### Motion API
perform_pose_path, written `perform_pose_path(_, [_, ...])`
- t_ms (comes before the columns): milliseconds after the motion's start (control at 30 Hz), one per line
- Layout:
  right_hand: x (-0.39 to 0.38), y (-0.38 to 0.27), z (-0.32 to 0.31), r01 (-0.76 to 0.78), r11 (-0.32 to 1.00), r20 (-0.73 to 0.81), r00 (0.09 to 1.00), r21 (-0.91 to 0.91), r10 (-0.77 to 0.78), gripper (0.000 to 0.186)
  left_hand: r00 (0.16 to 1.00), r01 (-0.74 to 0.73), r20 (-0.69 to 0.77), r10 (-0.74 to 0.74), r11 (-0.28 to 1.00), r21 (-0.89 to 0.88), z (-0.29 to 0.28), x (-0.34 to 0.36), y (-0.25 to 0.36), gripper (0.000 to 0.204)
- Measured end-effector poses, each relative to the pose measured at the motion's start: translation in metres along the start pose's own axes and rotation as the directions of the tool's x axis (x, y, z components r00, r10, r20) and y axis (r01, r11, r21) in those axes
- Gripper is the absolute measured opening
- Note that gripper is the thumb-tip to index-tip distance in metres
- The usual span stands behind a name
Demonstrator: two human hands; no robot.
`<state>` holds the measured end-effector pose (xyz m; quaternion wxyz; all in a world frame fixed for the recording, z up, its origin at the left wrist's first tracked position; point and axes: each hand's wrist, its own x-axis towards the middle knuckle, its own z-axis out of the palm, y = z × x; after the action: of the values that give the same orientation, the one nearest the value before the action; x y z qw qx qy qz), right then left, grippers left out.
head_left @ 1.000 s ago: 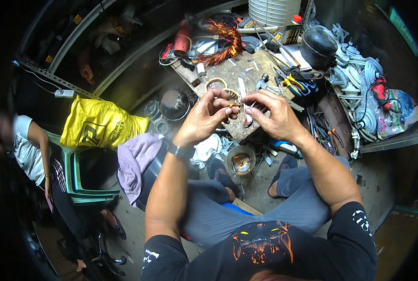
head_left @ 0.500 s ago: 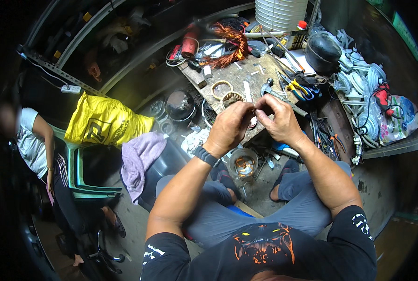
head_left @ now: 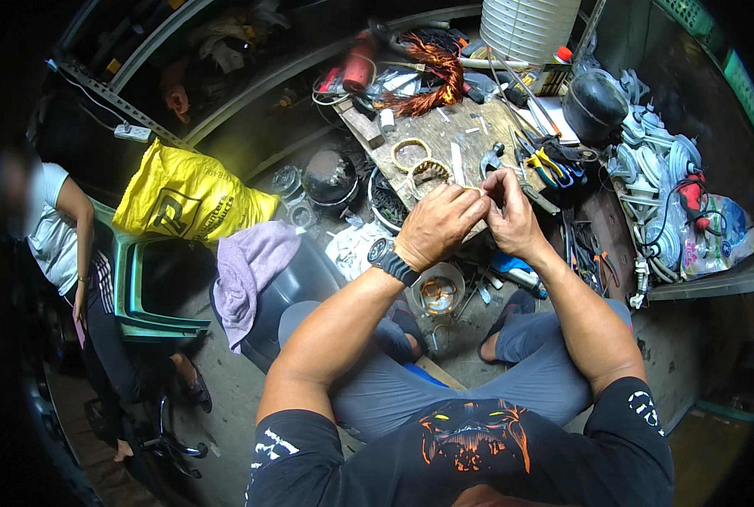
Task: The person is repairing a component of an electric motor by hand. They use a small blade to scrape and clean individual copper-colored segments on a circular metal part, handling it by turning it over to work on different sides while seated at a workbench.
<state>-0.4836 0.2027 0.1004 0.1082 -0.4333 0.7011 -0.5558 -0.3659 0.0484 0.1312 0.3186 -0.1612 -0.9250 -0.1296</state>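
Observation:
My left hand (head_left: 441,223) and my right hand (head_left: 510,213) meet over the front edge of a worn wooden worktable (head_left: 470,127). The fingers of both are closed in a pinch at one small thing, too hidden to name. Just beyond the left fingers lies a ring-shaped slotted core (head_left: 428,176), with a pale ring (head_left: 410,154) behind it. A white strip (head_left: 456,160) rests on the wood beside them. A hammer (head_left: 494,157) lies past my right fingertips.
Pliers (head_left: 554,169) and a coil of copper wire (head_left: 445,76) lie on the table. A clear tub (head_left: 439,289) stands between my feet. To the left are a yellow sack (head_left: 191,194), a chair (head_left: 132,296) and a seated person (head_left: 64,228). Grey fan parts (head_left: 647,169) crowd the right.
My left hand has rolled over so its back and the watch face show more. Both hands stay together. The whole view has shifted slightly.

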Motion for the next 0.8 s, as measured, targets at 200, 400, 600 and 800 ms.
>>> perform_pose_path(200, [0.009,-0.023,-0.012,0.239,0.907,0.100,0.971,-0.347,-0.218,0.031,1.000,0.007,-0.027,-0.008,0.999,-0.034,0.001,-0.003,-0.002,0.023])
perform_pose_path(400, [0.015,-0.028,-0.025,0.197,0.901,0.042,0.980,-0.386,-0.196,0.035,0.853,0.427,-0.077,-0.516,0.776,-0.464,0.003,-0.003,0.000,0.018])
perform_pose_path(600, [0.019,-0.032,-0.029,0.134,0.967,0.050,0.991,-0.216,-0.126,0.022,0.668,0.460,0.171,-0.724,0.221,-0.860,0.006,-0.012,-0.015,0.012])
perform_pose_path(800, [0.019,-0.024,-0.030,-0.041,0.998,0.056,0.997,-0.053,0.044,0.018,0.612,0.431,0.315,-0.725,-0.029,-0.902,0.006,-0.011,-0.015,0.017])
